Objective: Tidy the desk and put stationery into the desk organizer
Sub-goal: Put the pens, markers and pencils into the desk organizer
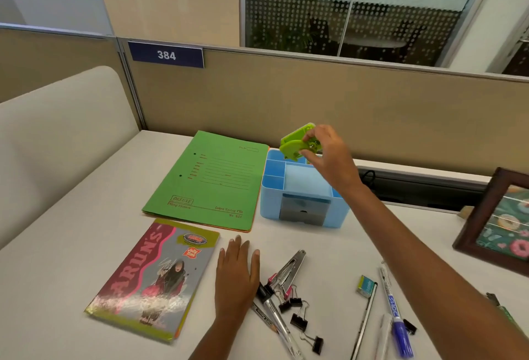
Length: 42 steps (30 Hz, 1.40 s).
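Note:
My right hand (329, 156) pinches a small green hole punch (294, 142) and holds it in the air just above the back compartments of the blue desk organizer (272, 202). The organizer has a grey drawer in front. My left hand (236, 271) lies flat and open on the desk, to the left of a loose pile of stationery: a metal stapler (292, 266), black binder clips (299, 321), pens (274, 316), a blue marker (396, 316), a steel ruler (365, 322) and a small staple box (365, 286).
A green file folder (211, 179) lies left of the organizer, and a colourful notebook (154, 279) sits in front of it. A brown picture frame (498, 222) leans at the right edge. Beige partition panels close off the back and left of the desk.

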### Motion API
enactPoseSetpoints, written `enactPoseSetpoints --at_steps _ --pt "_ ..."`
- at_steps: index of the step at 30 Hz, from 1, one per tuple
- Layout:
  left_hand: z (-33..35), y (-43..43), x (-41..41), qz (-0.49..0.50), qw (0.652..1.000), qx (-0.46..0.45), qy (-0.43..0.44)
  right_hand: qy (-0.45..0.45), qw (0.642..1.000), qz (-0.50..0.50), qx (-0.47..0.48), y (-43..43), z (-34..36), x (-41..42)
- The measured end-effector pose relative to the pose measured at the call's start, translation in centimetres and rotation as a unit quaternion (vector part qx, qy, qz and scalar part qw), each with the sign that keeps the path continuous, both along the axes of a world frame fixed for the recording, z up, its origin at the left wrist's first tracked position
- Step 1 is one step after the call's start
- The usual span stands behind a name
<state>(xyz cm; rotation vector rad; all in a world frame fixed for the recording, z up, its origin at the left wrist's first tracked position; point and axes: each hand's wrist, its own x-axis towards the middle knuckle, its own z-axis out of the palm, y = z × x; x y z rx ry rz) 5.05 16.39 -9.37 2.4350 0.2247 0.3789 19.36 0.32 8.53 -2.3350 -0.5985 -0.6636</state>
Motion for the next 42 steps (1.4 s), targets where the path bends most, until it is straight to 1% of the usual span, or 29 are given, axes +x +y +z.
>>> enactPoseSetpoints --at_steps 4,12,17,20,23,25,32,34,37,39,42 --pt "0.0 0.0 0.0 -0.008 1.0 -0.007 0.01 0.024 0.997 -0.021 -0.071 -0.3 -1.0 3.2" --pt "0.4 0.0 -0.1 -0.006 1.0 -0.015 0.0 0.066 0.99 -0.003 -0.121 0.6 -3.1 5.9" --pt "0.4 0.0 -0.1 -0.01 1.0 -0.009 0.002 0.102 0.983 0.008 -0.152 0.7 -2.8 7.3" --pt "0.5 -0.1 -0.1 -0.01 1.0 -0.007 0.004 0.122 0.968 0.004 -0.221 0.7 -2.2 8.6" --pt "0.3 -0.1 0.0 -0.014 1.0 -0.001 0.009 0.111 0.942 -0.002 -0.316 0.9 -1.5 9.5" --pt "0.2 -0.1 0.0 -0.014 1.0 0.001 0.008 0.107 0.93 -0.006 -0.352 1.3 -1.2 9.7" --pt "0.5 -0.1 0.0 -0.01 1.0 0.004 0.01 0.076 0.926 -0.023 -0.369 2.1 -3.1 8.0" --pt "0.3 -0.1 0.0 -0.009 1.0 -0.001 0.007 0.091 0.935 -0.027 -0.342 2.4 -3.9 7.6" --pt "0.4 -0.2 -0.1 -0.011 1.0 0.002 0.015 0.148 0.946 -0.031 -0.288 2.7 -5.2 7.2" --pt "0.4 -0.1 0.0 -0.011 1.0 0.006 0.017 0.17 0.949 -0.029 -0.263 2.5 -6.1 6.8" --pt "0.2 -0.1 0.0 -0.01 1.0 0.012 0.011 0.179 0.939 -0.034 -0.291 2.3 -7.0 6.1"
